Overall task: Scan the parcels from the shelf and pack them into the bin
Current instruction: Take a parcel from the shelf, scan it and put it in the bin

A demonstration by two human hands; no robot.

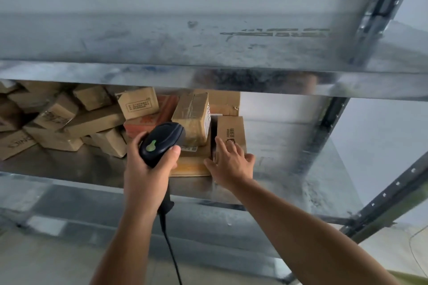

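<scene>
The box we reach for stands on the shelf, at 3 o'clock of the other parcels. Our right hand lies on its near end with the fingers spread, touching it but not closed around it. At 9 o'clock from the box, our left hand grips the scanner. A pile lies at 10 o'clock. We judge the task is far from finished: many parcels wait, and no bin is visible.
</scene>
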